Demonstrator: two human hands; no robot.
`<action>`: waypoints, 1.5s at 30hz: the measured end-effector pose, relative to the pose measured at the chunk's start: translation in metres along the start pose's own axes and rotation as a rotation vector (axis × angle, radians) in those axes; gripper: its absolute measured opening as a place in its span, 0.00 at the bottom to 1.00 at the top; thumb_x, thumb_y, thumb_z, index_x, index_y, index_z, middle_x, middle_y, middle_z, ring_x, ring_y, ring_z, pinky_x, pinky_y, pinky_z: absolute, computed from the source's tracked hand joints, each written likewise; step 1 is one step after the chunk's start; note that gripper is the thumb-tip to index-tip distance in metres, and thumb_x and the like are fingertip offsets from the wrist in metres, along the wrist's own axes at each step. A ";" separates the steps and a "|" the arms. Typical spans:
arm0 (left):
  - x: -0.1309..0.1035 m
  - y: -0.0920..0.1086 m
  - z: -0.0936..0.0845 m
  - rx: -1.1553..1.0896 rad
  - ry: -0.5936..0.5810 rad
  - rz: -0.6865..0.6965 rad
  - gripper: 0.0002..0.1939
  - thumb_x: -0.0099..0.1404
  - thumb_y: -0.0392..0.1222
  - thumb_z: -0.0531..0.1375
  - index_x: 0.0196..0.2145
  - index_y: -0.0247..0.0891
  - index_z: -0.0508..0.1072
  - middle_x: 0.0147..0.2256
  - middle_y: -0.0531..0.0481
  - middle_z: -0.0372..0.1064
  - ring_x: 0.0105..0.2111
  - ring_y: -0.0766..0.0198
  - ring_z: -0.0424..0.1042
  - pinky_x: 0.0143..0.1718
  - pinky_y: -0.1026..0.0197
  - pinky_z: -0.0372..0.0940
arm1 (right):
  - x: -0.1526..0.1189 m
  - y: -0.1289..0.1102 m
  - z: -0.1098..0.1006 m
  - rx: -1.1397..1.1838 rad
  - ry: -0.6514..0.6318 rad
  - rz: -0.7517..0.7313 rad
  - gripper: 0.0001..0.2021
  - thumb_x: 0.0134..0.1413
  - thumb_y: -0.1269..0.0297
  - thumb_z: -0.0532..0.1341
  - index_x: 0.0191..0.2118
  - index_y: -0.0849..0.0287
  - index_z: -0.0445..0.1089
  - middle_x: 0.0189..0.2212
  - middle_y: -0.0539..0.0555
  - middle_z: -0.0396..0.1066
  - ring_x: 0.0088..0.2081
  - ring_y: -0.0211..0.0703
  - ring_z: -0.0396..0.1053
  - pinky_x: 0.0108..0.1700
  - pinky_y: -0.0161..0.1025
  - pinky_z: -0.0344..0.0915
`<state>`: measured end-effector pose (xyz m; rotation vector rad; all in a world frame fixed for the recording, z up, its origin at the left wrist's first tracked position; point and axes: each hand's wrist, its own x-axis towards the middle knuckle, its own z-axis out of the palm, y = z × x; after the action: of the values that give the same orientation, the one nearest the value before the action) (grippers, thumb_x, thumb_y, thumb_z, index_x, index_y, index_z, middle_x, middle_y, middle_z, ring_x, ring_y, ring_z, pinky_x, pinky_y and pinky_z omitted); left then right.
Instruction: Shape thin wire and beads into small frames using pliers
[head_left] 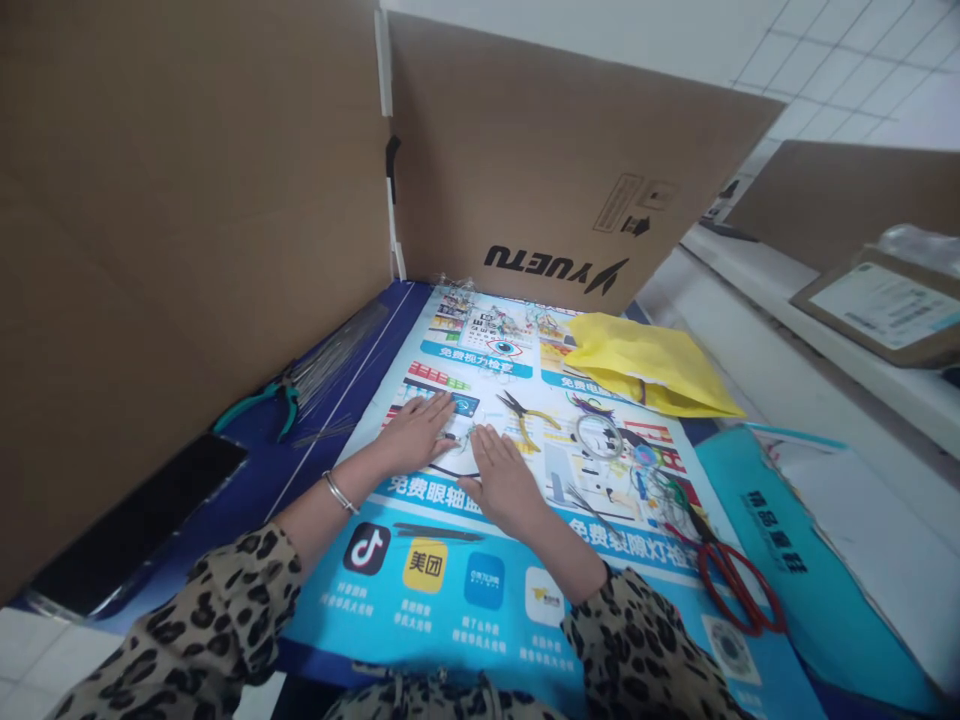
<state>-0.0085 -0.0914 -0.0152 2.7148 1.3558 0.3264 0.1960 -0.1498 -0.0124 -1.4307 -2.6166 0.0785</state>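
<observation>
My left hand [417, 433] lies flat, palm down, on the printed poster [405, 590], fingers stretched out. My right hand [510, 482] rests on the poster just right of it, fingers extended and tips near a small wire piece [466, 437] between the hands. Whether either palm covers anything is hidden. Yellow-handled pliers [532, 420] lie open beyond my right hand. Right of them are a ring-shaped coil [598, 437] and tangled coloured wires [664, 492]. Thin dark strips [439, 532] lie nearer to me.
Red-handled scissors [739, 590] and a teal bag [795, 560] lie at right, a yellow envelope [652, 365] behind. Teal pliers [281, 400], thin wires [337, 355] and a black phone-like slab [142, 520] are at left. Cardboard walls [540, 160] stand behind and left.
</observation>
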 end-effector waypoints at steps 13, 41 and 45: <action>-0.002 0.000 -0.009 -0.024 0.003 -0.027 0.32 0.65 0.54 0.49 0.61 0.36 0.51 0.62 0.42 0.47 0.63 0.55 0.45 0.61 0.48 0.41 | 0.000 -0.001 -0.001 0.025 0.007 0.044 0.33 0.61 0.49 0.44 0.63 0.70 0.46 0.64 0.61 0.44 0.65 0.49 0.36 0.63 0.49 0.39; -0.003 -0.007 -0.010 -0.143 0.035 -0.024 0.33 0.64 0.56 0.51 0.61 0.39 0.51 0.62 0.42 0.49 0.62 0.56 0.48 0.60 0.48 0.44 | 0.004 0.005 -0.010 0.061 0.086 0.029 0.26 0.60 0.56 0.50 0.61 0.61 0.52 0.62 0.59 0.50 0.64 0.48 0.40 0.60 0.51 0.46; -0.004 -0.012 -0.011 -0.238 0.110 -0.061 0.30 0.64 0.53 0.52 0.60 0.40 0.54 0.60 0.43 0.53 0.61 0.56 0.52 0.59 0.50 0.49 | -0.005 0.000 -0.023 0.135 0.207 0.001 0.20 0.59 0.57 0.52 0.54 0.61 0.63 0.55 0.61 0.62 0.59 0.50 0.52 0.56 0.49 0.52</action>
<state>-0.0231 -0.0879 -0.0071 2.4885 1.3278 0.5991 0.2025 -0.1544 0.0097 -1.3189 -2.3960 0.0988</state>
